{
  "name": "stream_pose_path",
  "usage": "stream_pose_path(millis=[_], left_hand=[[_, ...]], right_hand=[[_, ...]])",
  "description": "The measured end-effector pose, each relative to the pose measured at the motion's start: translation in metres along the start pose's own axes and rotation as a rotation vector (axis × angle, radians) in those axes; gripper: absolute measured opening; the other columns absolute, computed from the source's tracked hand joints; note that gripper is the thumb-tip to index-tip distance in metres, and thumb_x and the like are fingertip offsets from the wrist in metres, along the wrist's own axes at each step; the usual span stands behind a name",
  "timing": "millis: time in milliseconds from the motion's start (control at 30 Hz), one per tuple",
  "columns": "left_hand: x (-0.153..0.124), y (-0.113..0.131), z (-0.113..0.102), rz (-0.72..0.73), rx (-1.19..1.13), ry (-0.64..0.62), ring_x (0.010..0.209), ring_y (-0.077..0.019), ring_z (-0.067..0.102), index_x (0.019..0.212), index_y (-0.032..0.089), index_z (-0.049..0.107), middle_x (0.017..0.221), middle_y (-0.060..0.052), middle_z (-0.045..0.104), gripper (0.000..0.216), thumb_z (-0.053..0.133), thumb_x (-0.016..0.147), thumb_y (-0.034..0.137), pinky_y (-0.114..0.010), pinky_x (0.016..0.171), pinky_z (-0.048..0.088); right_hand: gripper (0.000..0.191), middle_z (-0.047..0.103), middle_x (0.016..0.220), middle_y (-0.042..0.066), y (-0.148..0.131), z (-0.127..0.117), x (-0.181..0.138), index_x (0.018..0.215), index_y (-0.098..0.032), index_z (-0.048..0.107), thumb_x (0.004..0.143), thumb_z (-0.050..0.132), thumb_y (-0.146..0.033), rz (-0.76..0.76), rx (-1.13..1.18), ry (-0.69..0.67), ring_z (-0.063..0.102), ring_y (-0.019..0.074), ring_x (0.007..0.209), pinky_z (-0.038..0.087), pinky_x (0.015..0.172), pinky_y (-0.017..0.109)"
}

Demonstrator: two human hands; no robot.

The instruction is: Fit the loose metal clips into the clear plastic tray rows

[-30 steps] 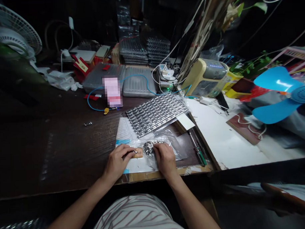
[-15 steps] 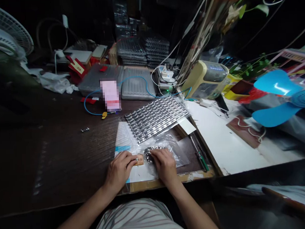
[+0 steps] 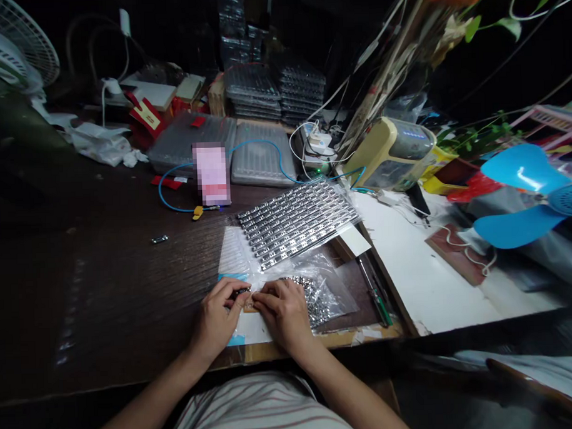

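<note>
My left hand pinches a small dark metal part between thumb and fingers. Close beside it, my right hand has thumb and fingertips pressed together; whatever they hold is too small to make out. Under the fingertips lies a small tan block, partly covered by the hands, on a white sheet. Right of my right hand, a heap of small shiny metal pieces rests on a clear plastic bag. Beyond the hands, a tray bears rows of silver metal parts.
A green-handled screwdriver lies at the right. One loose metal part sits on the dark table at left. Farther back are a phone-like pink object, a blue cable and stacked clear trays. A blue fan stands at right.
My right hand has moved left from the heap of metal pieces to the tan block, close to my left hand. A dark metal part now shows in my left fingers.
</note>
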State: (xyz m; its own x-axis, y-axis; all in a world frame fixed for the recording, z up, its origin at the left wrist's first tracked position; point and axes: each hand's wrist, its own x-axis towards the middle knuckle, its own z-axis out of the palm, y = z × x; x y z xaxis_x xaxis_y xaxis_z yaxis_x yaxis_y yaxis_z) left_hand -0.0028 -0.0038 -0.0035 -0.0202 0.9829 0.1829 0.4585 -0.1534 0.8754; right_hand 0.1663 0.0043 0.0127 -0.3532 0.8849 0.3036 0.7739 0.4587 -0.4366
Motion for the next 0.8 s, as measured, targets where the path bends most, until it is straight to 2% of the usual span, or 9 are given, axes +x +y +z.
stream_pose_path(millis=[133,233,333,433,633,800], left_hand=[[0.001,0.001,0.0,-0.021,0.0,0.02,0.08,-0.0152,0.064,0.089,0.019,0.067,0.091,-0.005,0.065,0.017,0.053,0.087,0.028,-0.022,0.06,0.055],[0.007,0.005,-0.003,-0.048,-0.011,0.005,0.077,-0.015,0.064,0.086,0.019,0.068,0.089,-0.005,0.066,0.016,0.055,0.085,0.026,-0.02,0.056,0.054],[0.016,0.012,-0.005,-0.053,-0.016,-0.016,0.078,-0.0154,0.064,0.086,0.018,0.068,0.087,-0.005,0.066,0.015,0.055,0.084,0.024,-0.021,0.056,0.053],[0.021,0.016,-0.002,-0.005,0.008,-0.023,0.078,-0.0151,0.063,0.086,0.018,0.068,0.087,-0.004,0.066,0.014,0.055,0.084,0.023,-0.022,0.06,0.052],[0.009,0.02,0.013,0.196,0.159,-0.118,0.084,-0.0155,0.062,0.093,0.022,0.069,0.088,-0.003,0.066,0.013,0.057,0.087,0.023,-0.027,0.075,0.05],[0.002,0.021,0.019,0.317,0.262,-0.15,0.083,-0.0154,0.061,0.095,0.023,0.068,0.086,-0.003,0.066,0.013,0.057,0.088,0.023,-0.027,0.073,0.048]], right_hand=[[0.032,0.064,0.113,0.007,0.021,-0.019,-0.007,0.118,-0.026,0.062,0.086,0.063,-0.026,-0.034,-0.104,0.003,0.054,0.0231,0.098,0.042,0.078,0.037],[0.035,0.061,0.121,0.007,0.04,-0.028,-0.017,0.121,-0.027,0.06,0.086,0.064,-0.026,-0.124,-0.173,-0.063,0.052,0.0255,0.104,0.045,0.083,0.04],[0.024,0.064,0.11,0.007,0.051,-0.029,-0.025,0.111,-0.025,0.064,0.087,0.061,-0.023,-0.129,-0.14,-0.082,0.056,0.0224,0.095,0.047,0.078,0.036],[0.013,0.066,0.096,0.006,0.051,-0.024,-0.029,0.099,-0.022,0.067,0.09,0.057,-0.022,-0.085,-0.072,-0.021,0.057,0.0197,0.088,0.046,0.074,0.032],[0.012,0.065,0.092,0.006,0.05,-0.016,-0.026,0.094,-0.02,0.065,0.091,0.054,-0.022,-0.01,0.042,0.132,0.058,0.0191,0.087,0.046,0.077,0.033],[0.015,0.065,0.091,0.006,0.053,-0.016,-0.027,0.096,-0.021,0.065,0.088,0.052,-0.018,0.036,0.131,0.166,0.058,0.0193,0.087,0.047,0.077,0.034]])
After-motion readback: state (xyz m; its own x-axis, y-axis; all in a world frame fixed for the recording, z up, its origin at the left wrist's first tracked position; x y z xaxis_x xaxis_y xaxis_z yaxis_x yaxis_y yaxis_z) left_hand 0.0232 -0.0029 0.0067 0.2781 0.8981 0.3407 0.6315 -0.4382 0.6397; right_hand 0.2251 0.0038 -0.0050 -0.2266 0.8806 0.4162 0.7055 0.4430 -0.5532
